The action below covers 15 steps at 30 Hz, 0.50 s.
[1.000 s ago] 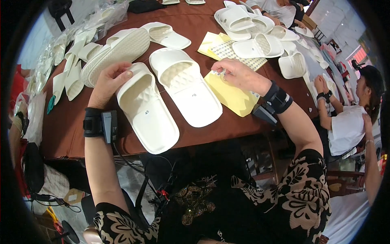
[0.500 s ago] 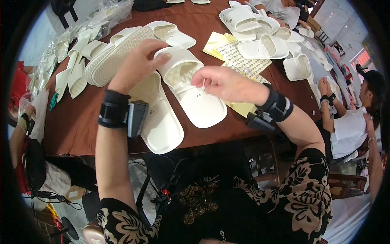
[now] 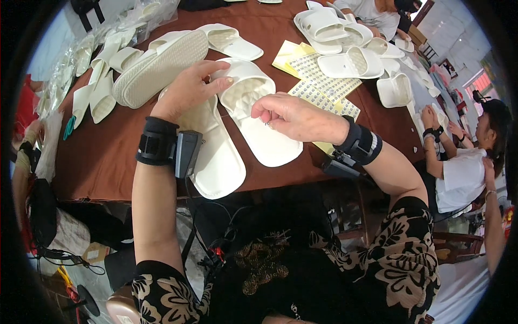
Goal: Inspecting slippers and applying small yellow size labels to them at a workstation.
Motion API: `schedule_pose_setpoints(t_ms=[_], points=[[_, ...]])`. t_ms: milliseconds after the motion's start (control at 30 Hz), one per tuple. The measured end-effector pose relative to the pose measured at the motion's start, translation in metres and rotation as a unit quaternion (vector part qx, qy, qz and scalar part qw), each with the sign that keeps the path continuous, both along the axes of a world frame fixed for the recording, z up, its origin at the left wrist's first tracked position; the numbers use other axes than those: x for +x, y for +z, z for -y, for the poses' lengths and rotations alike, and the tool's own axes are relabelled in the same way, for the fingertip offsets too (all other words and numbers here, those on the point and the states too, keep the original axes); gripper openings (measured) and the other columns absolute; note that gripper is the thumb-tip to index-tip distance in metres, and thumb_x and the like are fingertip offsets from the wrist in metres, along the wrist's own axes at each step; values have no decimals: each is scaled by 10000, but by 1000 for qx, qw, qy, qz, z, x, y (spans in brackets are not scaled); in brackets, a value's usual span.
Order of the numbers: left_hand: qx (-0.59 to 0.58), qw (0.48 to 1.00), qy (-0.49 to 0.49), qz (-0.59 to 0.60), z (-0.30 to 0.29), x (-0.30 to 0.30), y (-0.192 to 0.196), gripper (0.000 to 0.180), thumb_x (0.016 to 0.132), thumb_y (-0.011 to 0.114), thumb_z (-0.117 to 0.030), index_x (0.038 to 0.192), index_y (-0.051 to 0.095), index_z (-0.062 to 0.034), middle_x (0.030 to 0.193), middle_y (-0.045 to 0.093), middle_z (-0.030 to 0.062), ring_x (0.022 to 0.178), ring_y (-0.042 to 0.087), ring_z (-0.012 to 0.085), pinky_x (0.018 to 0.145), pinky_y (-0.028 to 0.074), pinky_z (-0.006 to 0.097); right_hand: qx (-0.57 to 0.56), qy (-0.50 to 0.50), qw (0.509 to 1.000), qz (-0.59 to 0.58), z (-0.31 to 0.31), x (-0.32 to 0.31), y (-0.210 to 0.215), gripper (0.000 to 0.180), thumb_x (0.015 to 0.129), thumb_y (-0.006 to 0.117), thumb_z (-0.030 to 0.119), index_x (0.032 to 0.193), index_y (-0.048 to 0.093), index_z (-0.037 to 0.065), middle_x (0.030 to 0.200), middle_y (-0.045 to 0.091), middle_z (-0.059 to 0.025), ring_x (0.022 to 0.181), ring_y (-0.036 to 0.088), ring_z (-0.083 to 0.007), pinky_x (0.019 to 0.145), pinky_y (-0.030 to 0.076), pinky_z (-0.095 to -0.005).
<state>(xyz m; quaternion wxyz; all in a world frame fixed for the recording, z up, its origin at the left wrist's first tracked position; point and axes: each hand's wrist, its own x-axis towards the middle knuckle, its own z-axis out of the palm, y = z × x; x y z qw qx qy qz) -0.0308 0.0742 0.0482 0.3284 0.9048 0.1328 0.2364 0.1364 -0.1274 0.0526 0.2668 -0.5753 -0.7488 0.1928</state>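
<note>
Two white slippers lie side by side on the brown-covered table, toes away from me. My left hand (image 3: 195,86) is over the straps, fingers stretched and thumb apart, its fingertips and thumb touching the right-hand slipper (image 3: 272,143) at the edge of its strap. My right hand (image 3: 305,117) is above that slipper's insole with its fingertips pinched together. A tiny shiny speck shows at the fingertips, too small to name. The left-hand slipper (image 3: 218,167) lies partly under my left hand and wrist device (image 3: 186,154).
Yellow-backed sheets of small grey dots (image 3: 326,81) lie right of the slippers. A sole-up slipper (image 3: 162,70) and several others sit at the left; more slippers (image 3: 353,63) are piled at the right. Plastic bags (image 3: 56,102) line the left edge. Co-workers (image 3: 467,162) sit around the table.
My right fingertips have come down slightly onto the insole, covering its small printed mark. My left hand has shifted a little right. Both slippers appear slightly higher in view.
</note>
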Motion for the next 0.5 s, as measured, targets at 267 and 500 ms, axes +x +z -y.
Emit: schedule_pose_setpoints(t_ms=[267,500], points=[[-21,1000,8,-3,3,-1,0,465,837,652,-351,1174,610,-33,1074,621,113,884,552,203,802,452,298,-55,-22,997,-51,-3,5,-4,271,807,498,-29,1066,535,40,861,543,-42,820,534,-169,717,449,-288],[-28,999,3,-32,1,-1,2,493,862,659,-354,1228,566,-37,1108,601,62,939,515,147,850,423,277,-16,-33,999,-32,-5,0,-7,240,825,506,-6,1060,528,34,855,543,-61,821,539,-180,731,453,-296]])
